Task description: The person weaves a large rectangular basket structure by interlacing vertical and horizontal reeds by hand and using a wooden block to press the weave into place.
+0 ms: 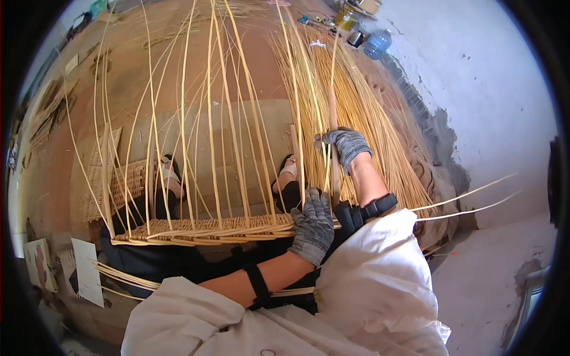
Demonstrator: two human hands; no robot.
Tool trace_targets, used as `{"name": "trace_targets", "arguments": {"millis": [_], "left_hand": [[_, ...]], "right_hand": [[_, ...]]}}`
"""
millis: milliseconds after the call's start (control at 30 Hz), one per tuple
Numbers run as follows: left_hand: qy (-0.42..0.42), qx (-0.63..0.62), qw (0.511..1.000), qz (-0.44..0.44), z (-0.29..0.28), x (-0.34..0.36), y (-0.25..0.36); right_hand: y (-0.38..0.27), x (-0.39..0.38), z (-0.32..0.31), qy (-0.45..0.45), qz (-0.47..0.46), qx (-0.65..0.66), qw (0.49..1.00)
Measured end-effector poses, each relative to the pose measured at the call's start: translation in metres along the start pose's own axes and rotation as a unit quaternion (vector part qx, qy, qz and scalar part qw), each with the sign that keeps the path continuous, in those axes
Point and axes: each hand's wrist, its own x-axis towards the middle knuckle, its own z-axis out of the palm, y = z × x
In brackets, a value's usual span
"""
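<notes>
Across my lap lies a strip of wicker weaving [202, 225], with tall pale willow stakes [212, 118] rising from it. Gloved in grey, my left hand [313, 228] is closed on the strip's right end, around the foot of the stakes; its fingertips partly hide what they press. Higher up, my right hand [347, 148], in a matching glove, wraps round a thick upright wooden stick [333, 110] at the right end. Its fingers also reach a thin rod beside the stick. A second thick stick [107, 172] stands at the weaving's left end.
A large bundle of willow rods [368, 113] lies right of the weaving, near a stained white wall [475, 77]. A blue water jug [377, 44] stands beyond it. Woven panels [127, 181] lie at left. Loose rods [124, 276] stick out beside my lap.
</notes>
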Motion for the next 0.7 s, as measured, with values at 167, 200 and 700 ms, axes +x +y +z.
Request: {"name": "trace_targets", "arguments": {"millis": [167,200,700], "left_hand": [[-0.061,-0.079,0.995,0.006,-0.009,0.004,0.002],[-0.061,-0.078,0.995,0.003,-0.011,0.004,0.002],[-0.098,-0.158,0.979,0.079,-0.016,-0.003,-0.022]], "right_hand": [[-0.006,0.007,0.004,-0.071,-0.024,0.125,0.989],[-0.007,0.009,0.007,-0.129,-0.069,-0.035,0.989],[-0.037,-0.048,0.005,0.029,-0.054,-0.565,0.823]]}}
